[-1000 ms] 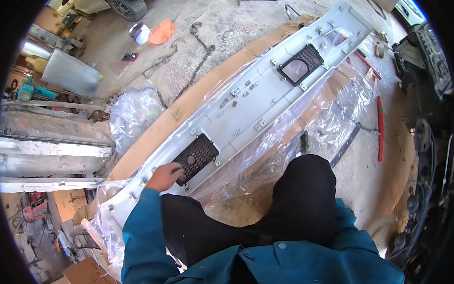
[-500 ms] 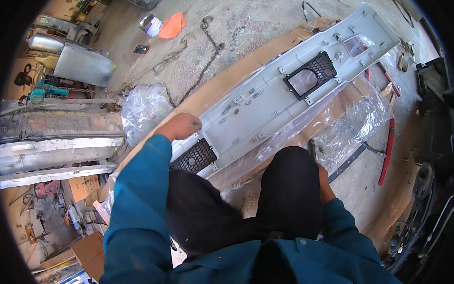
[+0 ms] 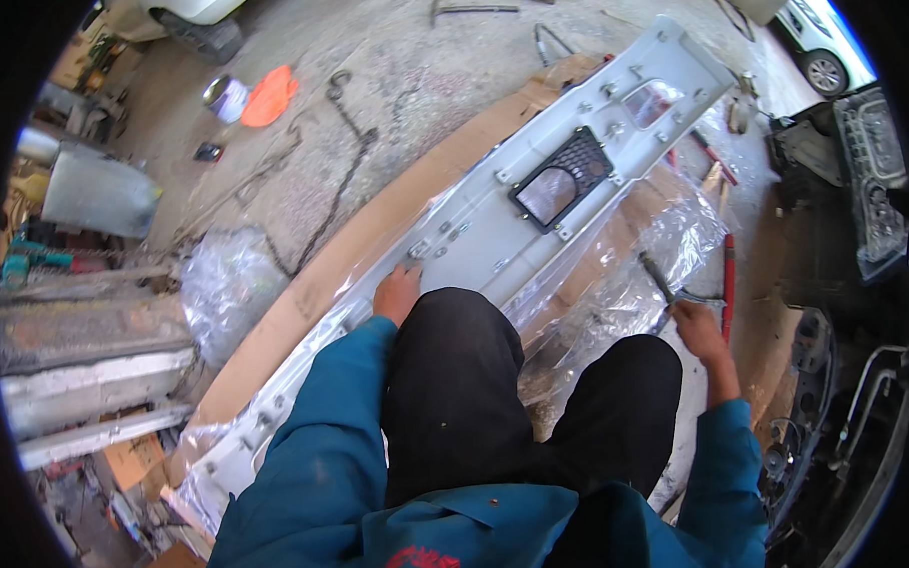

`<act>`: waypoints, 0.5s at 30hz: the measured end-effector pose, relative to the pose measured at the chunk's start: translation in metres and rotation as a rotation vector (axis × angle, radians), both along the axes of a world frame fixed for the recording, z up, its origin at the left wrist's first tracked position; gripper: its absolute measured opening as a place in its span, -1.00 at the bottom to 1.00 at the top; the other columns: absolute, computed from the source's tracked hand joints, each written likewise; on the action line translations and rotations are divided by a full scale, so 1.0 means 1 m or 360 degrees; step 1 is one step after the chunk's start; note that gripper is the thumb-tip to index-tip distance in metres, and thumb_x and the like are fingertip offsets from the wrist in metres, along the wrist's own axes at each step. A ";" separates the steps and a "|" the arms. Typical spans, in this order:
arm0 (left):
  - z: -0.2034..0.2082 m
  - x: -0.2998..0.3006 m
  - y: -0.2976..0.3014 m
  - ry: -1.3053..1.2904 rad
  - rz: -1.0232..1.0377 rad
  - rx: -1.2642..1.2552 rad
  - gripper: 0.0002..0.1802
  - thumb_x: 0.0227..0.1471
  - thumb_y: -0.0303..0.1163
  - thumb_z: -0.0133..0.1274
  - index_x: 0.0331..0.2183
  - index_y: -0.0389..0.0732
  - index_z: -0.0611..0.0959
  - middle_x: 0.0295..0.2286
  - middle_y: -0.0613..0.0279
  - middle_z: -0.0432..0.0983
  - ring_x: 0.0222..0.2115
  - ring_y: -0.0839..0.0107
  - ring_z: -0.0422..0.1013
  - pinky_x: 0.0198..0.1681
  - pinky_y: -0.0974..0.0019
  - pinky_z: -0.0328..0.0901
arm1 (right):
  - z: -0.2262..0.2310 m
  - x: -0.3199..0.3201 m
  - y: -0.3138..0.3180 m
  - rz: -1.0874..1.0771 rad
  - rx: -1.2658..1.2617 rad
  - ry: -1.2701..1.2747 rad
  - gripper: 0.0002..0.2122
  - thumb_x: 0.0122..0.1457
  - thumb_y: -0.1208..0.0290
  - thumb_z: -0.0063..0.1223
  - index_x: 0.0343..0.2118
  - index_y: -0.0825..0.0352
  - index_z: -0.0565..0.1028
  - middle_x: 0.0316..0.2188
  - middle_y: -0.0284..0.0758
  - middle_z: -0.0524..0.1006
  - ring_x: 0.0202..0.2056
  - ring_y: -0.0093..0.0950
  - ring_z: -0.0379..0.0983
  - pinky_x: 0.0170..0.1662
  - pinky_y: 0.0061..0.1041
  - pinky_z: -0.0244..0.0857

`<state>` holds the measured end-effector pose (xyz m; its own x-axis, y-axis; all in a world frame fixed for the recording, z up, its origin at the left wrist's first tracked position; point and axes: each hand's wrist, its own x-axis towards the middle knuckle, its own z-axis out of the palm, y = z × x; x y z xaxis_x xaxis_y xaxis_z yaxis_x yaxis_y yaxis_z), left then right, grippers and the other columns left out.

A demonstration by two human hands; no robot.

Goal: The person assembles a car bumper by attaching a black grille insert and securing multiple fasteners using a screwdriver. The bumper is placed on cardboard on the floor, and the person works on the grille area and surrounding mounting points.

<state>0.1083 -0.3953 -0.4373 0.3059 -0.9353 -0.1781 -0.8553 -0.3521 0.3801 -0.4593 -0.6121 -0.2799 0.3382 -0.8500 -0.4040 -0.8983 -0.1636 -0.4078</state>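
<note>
A long light-grey vehicle panel (image 3: 488, 245) lies inner side up across the floor, running from lower left to upper right. My left hand (image 3: 399, 292) rests on it with fingers curled together, close to some small clips (image 3: 419, 250); whatever may be between the fingertips is hidden. Further along sits a black mesh insert (image 3: 592, 159) with a rounded opening. Beyond my right knee, my right hand (image 3: 694, 326) is closed around a dark rod-like tool (image 3: 656, 273), whose far end points at the clear plastic sheet. Its exact kind does not show.
Flattened cardboard (image 3: 300, 301) and clear plastic sheeting (image 3: 688, 221) lie under the panel. A red bar (image 3: 729, 274) lies right of my hand. Further off are a chain (image 3: 336, 193), a paint can (image 3: 226, 98) and an orange cloth (image 3: 270, 96). Dark vehicle parts (image 3: 821, 161) stand at right.
My view has shifted. My left hand has moved along the panel toward the clips beside my knee. My right hand has come out from behind my right knee with the dark tool.
</note>
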 end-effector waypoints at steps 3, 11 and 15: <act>-0.028 0.008 -0.013 -0.0060 -0.0079 -0.0114 -0.75 0.23 -0.34 0.08 -0.07 -0.16 0.65 -0.16 -0.11 0.65 -0.19 -0.21 0.60 -0.11 -0.15 0.50 | 0.106 -0.005 -0.006 -0.0338 -0.0166 -0.0227 -0.69 0.47 0.24 0.05 -0.19 0.45 0.63 -0.60 -0.26 0.44 -0.55 -0.50 0.38 -0.44 -0.32 0.24; 0.038 0.011 -0.084 0.0659 0.0507 -0.0237 -0.76 0.09 -0.42 0.27 -0.18 -0.25 0.67 -0.31 -0.06 0.70 -0.35 0.04 0.67 -0.23 0.05 0.53 | 0.307 0.127 0.048 -0.1124 -0.0507 -0.1378 -0.69 0.57 0.30 -0.11 0.05 0.43 0.59 -0.67 -0.62 0.19 -0.75 -0.80 -0.03 -0.70 -0.67 -0.22; 0.087 -0.029 -0.184 0.1515 0.0731 -0.0397 -0.81 0.09 -0.58 0.27 -0.21 -0.38 0.67 -0.36 0.03 0.69 -0.41 0.29 0.65 -0.32 0.23 0.55 | 0.284 0.165 0.044 -0.1025 -0.0246 -0.1711 -0.66 0.58 0.28 -0.14 0.03 0.49 0.55 -0.71 -0.59 0.16 -0.75 -0.79 0.00 -0.70 -0.68 -0.16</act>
<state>0.0788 -0.5792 -0.3508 0.4729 -0.8093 -0.3483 0.0220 -0.3843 0.9229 -0.2941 -0.5686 0.0042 -0.0585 -0.9962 -0.0647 -0.0601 0.0682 -0.9959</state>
